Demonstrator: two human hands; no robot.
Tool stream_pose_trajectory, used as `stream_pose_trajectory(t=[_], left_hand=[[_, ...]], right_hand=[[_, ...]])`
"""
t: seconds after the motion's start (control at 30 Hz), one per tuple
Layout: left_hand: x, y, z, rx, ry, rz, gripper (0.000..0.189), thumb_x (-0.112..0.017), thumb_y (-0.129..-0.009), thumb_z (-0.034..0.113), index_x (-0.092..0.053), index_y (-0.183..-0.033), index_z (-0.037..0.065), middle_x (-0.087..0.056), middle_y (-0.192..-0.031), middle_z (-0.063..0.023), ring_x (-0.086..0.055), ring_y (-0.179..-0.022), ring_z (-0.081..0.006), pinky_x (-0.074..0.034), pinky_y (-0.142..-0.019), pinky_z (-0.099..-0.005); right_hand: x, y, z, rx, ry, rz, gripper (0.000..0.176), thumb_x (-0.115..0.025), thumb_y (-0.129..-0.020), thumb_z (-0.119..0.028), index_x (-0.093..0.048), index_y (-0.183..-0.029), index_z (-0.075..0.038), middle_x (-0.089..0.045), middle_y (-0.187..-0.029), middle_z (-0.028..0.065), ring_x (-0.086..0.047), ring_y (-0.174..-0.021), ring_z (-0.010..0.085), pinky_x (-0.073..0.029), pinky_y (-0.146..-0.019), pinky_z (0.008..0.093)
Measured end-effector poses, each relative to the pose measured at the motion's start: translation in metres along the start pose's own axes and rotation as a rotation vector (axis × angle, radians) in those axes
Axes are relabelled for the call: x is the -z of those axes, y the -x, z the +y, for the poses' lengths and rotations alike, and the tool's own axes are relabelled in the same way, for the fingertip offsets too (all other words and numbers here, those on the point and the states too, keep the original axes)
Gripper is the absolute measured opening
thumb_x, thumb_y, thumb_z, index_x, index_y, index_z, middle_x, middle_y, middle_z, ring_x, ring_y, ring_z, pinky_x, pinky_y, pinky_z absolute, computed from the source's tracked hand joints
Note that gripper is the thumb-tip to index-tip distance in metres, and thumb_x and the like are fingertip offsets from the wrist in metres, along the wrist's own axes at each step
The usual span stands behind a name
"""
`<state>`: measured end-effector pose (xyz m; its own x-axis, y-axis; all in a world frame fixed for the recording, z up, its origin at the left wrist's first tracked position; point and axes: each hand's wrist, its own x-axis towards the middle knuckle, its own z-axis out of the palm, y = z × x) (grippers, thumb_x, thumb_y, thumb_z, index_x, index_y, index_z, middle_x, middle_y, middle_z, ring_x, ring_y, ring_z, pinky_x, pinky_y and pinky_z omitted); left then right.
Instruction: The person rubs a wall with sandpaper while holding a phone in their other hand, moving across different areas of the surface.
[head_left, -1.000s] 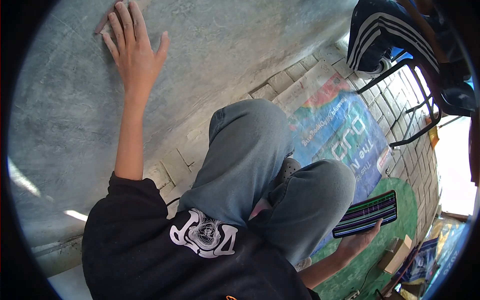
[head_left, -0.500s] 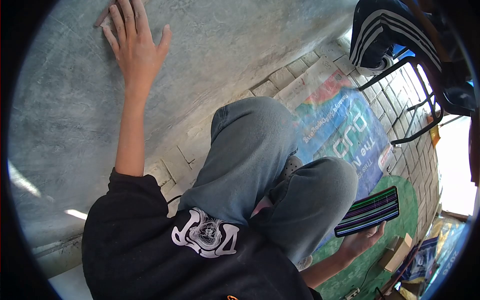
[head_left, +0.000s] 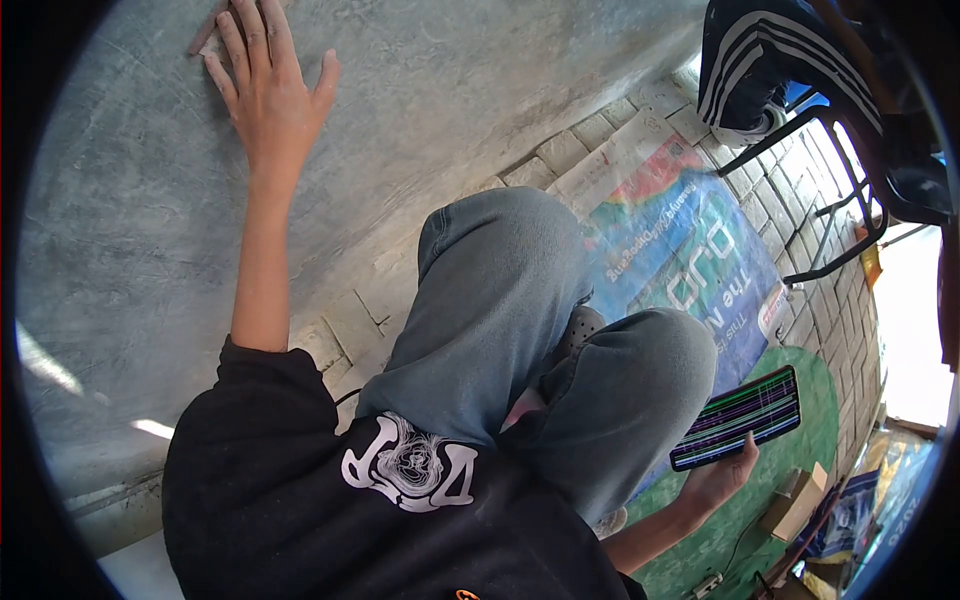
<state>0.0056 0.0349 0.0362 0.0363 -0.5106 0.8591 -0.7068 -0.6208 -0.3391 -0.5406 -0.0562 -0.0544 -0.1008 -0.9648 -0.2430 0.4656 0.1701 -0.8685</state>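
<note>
My left hand (head_left: 268, 100) lies flat against a grey wall (head_left: 130, 170), fingers spread and thumb out to the side. Under its fingertips, at the top edge, a small brownish piece (head_left: 208, 30) partly shows; the fingers hide the rest. At the lower right, my right hand (head_left: 725, 475) holds a phone (head_left: 738, 418) from below, beside my bent knee. The phone's screen shows green, purple and white streaks on black, and my thumb is over its lower edge.
A printed banner (head_left: 690, 240) lies on the paved floor (head_left: 840, 320). At the upper right, a person's leg in striped trousers (head_left: 770, 60) is by a black-framed chair (head_left: 835, 265). A small cardboard box (head_left: 795, 505) stands on a green surface (head_left: 815, 400).
My right thumb has moved up over the phone's screen, and the streaks on it look different. My left hand has stayed almost in place on the wall.
</note>
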Motion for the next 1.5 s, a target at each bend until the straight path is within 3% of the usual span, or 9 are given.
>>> stream_pose_trajectory(t=[0.17,0.47,0.73,0.97,1.03,1.13,1.5], left_hand=[[-0.001,0.0,0.0,0.005,0.001,-0.001,0.083,-0.055,-0.086,0.049,-0.018,-0.148,0.008,-0.016,-0.152,-0.0176,-0.015,-0.14,-0.036,-0.009,-0.111,-0.0563],[-0.001,0.0,0.0,0.006,-0.001,0.005,0.082,-0.055,-0.086,0.048,-0.018,-0.148,0.009,-0.016,-0.153,-0.0174,-0.016,-0.14,-0.0363,-0.01,-0.11,-0.0566],[-0.001,0.0,0.0,0.001,-0.012,0.001,0.082,-0.055,-0.086,0.048,-0.018,-0.148,0.009,-0.017,-0.153,-0.0168,-0.017,-0.14,-0.0362,-0.011,-0.11,-0.0567],[-0.001,0.0,0.002,0.015,-0.018,0.0,0.083,-0.055,-0.086,0.048,-0.018,-0.148,0.008,-0.018,-0.152,-0.0172,-0.017,-0.14,-0.0367,-0.012,-0.11,-0.057],[0.0,-0.001,0.002,0.014,-0.023,-0.002,0.083,-0.055,-0.086,0.048,-0.018,-0.148,0.008,-0.018,-0.152,-0.0173,-0.017,-0.14,-0.0369,-0.012,-0.11,-0.0571],[-0.001,0.0,0.001,0.004,-0.032,0.002,0.083,-0.055,-0.086,0.048,-0.018,-0.148,0.008,-0.018,-0.152,-0.0174,-0.017,-0.14,-0.037,-0.013,-0.11,-0.0572],[-0.011,0.023,0.013,0.015,-0.045,-0.111,0.081,-0.056,-0.085,0.044,-0.019,-0.147,0.007,-0.018,-0.152,-0.0169,-0.017,-0.14,-0.0359,-0.013,-0.11,-0.0569]], right_hand=[[-0.011,0.007,-0.004,-0.02,0.003,0.004,0.026,-0.053,-0.089,-0.02,-0.053,-0.105,0.001,-0.057,-0.102,0.0079,-0.056,-0.095,0.0194,-0.044,-0.087,0.0344],[0.006,-0.001,-0.002,-0.017,-0.141,-0.119,0.031,-0.047,-0.092,-0.023,-0.055,-0.108,0.003,-0.06,-0.105,0.0123,-0.056,-0.096,0.0194,-0.043,-0.089,0.0348],[-0.019,0.004,-0.004,-0.003,-0.07,0.06,0.036,-0.046,-0.093,-0.031,-0.054,-0.11,0.0,-0.059,-0.103,0.0101,-0.055,-0.095,0.0186,-0.043,-0.088,0.0351],[-0.004,-0.001,0.001,-0.018,-0.146,0.038,0.038,-0.048,-0.092,-0.035,-0.053,-0.111,-0.002,-0.056,-0.105,0.009,-0.053,-0.098,0.0187,-0.043,-0.089,0.0354],[-0.01,0.0,0.003,0.07,-0.008,0.14,0.038,-0.05,-0.092,-0.035,-0.053,-0.11,-0.002,-0.055,-0.105,0.0089,-0.052,-0.099,0.019,-0.042,-0.09,0.0354],[-0.024,0.005,0.002,0.017,0.134,0.189,0.038,-0.051,-0.091,-0.033,-0.052,-0.111,0.0,-0.053,-0.106,0.0093,-0.051,-0.099,0.0189,-0.041,-0.09,0.0354],[-0.018,0.006,0.0,0.013,0.063,0.139,0.037,-0.052,-0.09,-0.031,-0.05,-0.111,0.0,-0.052,-0.105,0.0094,-0.051,-0.099,0.0192,-0.041,-0.088,0.0355]])
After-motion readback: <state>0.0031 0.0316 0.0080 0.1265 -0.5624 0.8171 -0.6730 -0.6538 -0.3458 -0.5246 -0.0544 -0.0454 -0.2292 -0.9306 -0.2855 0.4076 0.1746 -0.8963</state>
